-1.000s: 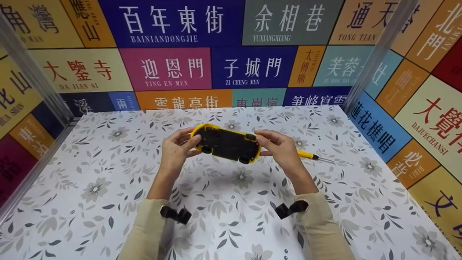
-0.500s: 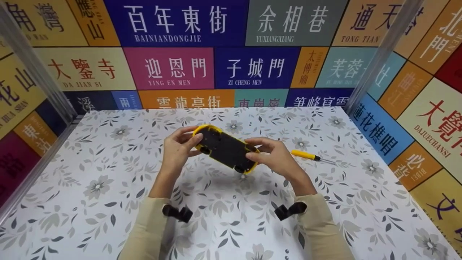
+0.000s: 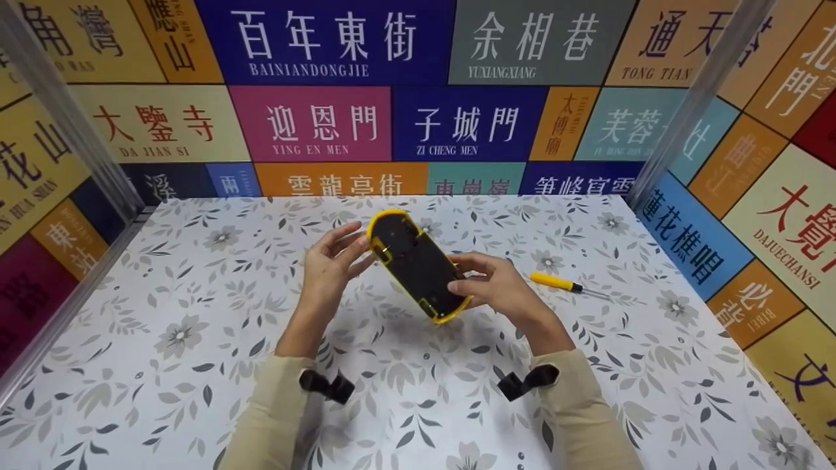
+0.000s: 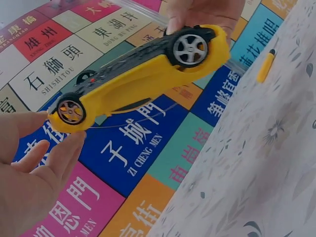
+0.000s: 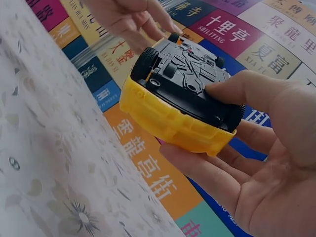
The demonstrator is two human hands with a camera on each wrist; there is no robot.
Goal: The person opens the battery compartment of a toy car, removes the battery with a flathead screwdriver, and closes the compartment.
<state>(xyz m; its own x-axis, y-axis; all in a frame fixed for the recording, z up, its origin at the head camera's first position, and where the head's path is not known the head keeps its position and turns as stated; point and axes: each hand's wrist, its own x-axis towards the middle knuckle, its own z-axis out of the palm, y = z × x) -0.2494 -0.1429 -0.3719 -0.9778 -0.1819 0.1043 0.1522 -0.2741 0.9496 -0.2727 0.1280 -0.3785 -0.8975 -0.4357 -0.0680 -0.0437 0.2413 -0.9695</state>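
A yellow toy car with a black underside is held in the air over the table, belly towards me, its length running away from me. My right hand grips its near end, thumb on the black chassis and fingers under the yellow body. My left hand has straight fingers that touch the car's far end beside a wheel. In the left wrist view the car shows its side, with the right hand above it.
A yellow-handled screwdriver lies on the floral table, right of my right hand. Colourful sign walls enclose the table on three sides, with metal posts at the back corners.
The car has turned from lying crosswise to pointing away from me. My left hand has let go of its grip and now only touches the far end with straight fingers.
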